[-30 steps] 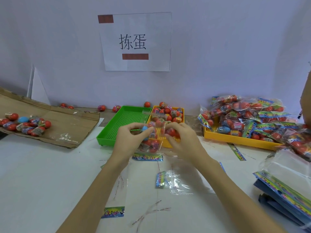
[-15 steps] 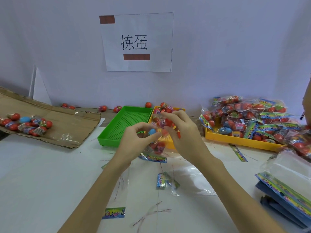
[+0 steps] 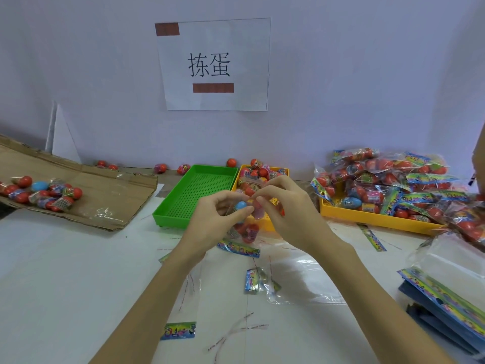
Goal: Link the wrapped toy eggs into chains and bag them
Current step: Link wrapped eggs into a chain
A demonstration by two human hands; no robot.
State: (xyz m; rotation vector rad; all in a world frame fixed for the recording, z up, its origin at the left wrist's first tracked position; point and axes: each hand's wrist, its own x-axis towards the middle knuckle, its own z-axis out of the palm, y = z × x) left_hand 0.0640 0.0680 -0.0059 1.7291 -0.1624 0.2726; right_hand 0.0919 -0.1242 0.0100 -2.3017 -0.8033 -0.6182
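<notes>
Both hands are working together above the white table (image 3: pixel 65 271), holding a partly filled clear bag (image 3: pixel 245 232) of wrapped toy eggs. The bag is hanging straight below the grip, its printed header strip (image 3: pixel 238 248) touching the table, and red eggs are showing through the film beneath the fingers. The left hand (image 3: pixel 210 222) is pinching the bag mouth with a blue egg (image 3: pixel 240 205) pressed between thumb and forefinger; the right hand (image 3: pixel 288 214) is closing its fingertips on a pinkish wrapped egg (image 3: pixel 258 207) just beside the blue one, so the two eggs are sitting at the very centre of the grip, touching or nearly so.

Judged handling: the eggs are probably light, hard plastic shells under slick, crinkly wrap, so they are likely to slip when squeezed on the round body; the twisted wrapper ends and the bag's top edge are offering the surer hold. The film is soft and is sagging under the load, so the mouth is needing support from both sides.

Beyond the grip, the small yellow tray (image 3: pixel 265 224) of loose eggs is lying just behind the hands, the empty green tray (image 3: pixel 194 195) to their left, the large yellow tray (image 3: pixel 378 219) heaped with finished bags to their right. Spare empty bags (image 3: pixel 301 279) are lying near the wrists, below the grip
</notes>
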